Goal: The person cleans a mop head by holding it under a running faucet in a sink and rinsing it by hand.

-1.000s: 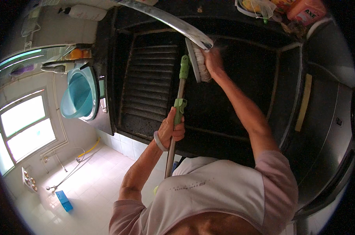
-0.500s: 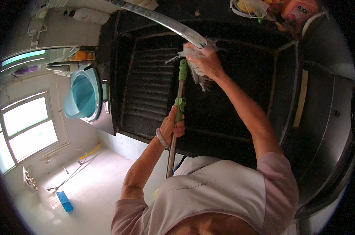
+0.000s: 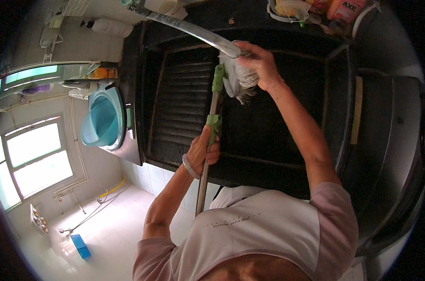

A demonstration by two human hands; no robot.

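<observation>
Gripping the pole [image 3: 214, 104], left hand [image 3: 204, 149]; right hand [image 3: 263, 66] outstretched at mop head [image 3: 243, 80].

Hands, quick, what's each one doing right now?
Left hand: closed, holding the silver mop pole.
Right hand: at the white mop head; can't tell if it's gripping.

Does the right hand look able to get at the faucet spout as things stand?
Probably yes: the right hand is at the mop head, close beside the tip of the faucet spout, with nothing visible blocking the way.
</observation>
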